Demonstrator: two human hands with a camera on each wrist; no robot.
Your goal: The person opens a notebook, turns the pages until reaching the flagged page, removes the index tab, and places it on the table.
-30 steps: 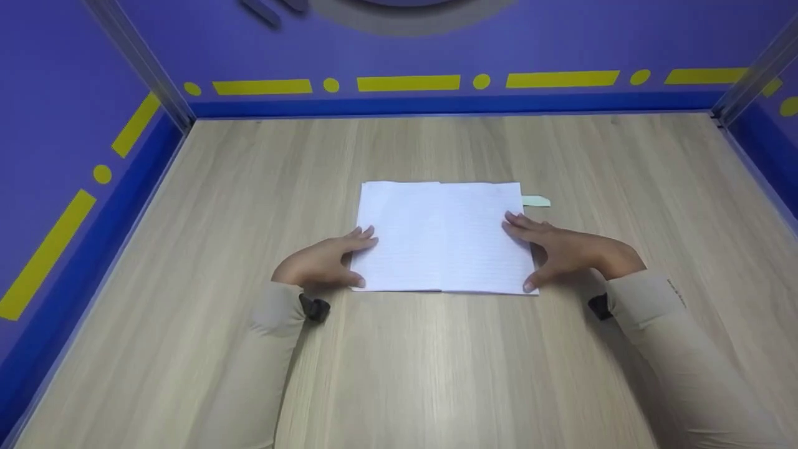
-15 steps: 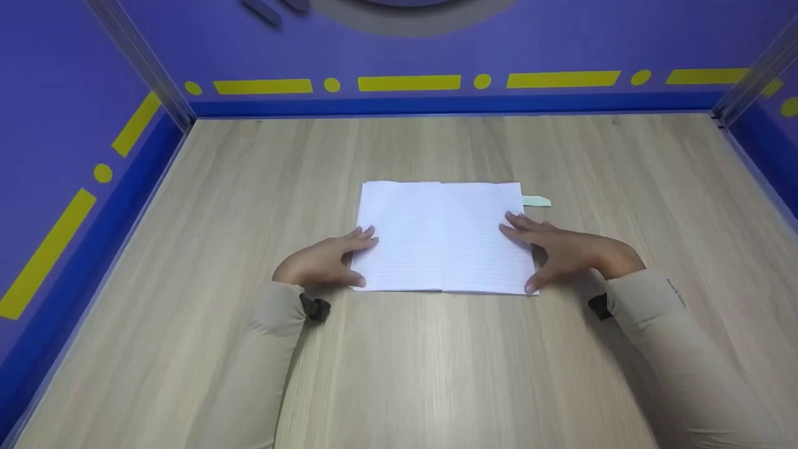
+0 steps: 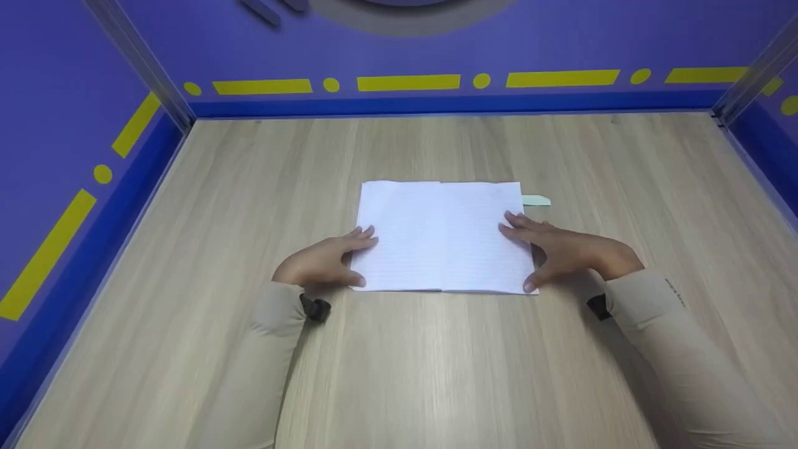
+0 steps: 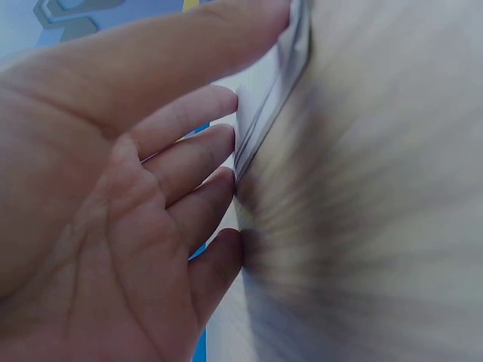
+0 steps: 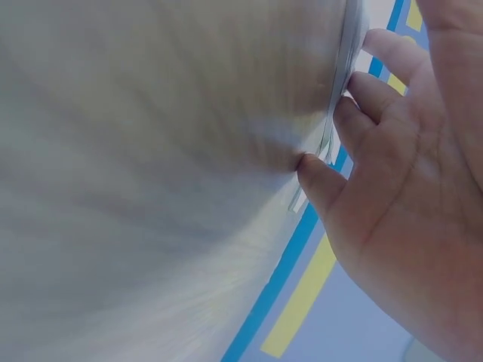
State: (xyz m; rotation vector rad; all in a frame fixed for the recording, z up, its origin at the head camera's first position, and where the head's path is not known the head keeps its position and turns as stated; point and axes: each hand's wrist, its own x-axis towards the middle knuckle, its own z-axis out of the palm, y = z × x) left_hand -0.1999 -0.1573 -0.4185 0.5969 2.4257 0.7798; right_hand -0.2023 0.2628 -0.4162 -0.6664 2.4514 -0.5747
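An open notebook (image 3: 424,240) with white lined pages lies flat on the table, its fold running down the middle. A pale green tab (image 3: 537,200) sticks out past its right edge near the top. At the notebook's left edge rests my left hand (image 3: 324,259), thumb and fingers spread on the page; the left wrist view shows its fingertips (image 4: 226,181) touching the edge and the tabletop. My right hand (image 3: 564,249) lies the same way on the right edge, thumb at the lower corner. In the right wrist view its little finger (image 5: 321,181) meets the table.
The wood-grain table (image 3: 399,368) extends around the notebook on every side. A blue-purple wall panel (image 3: 399,56) with yellow dashes and dots closes off the back, and similar panels stand at left and right. Each wrist carries a black strap.
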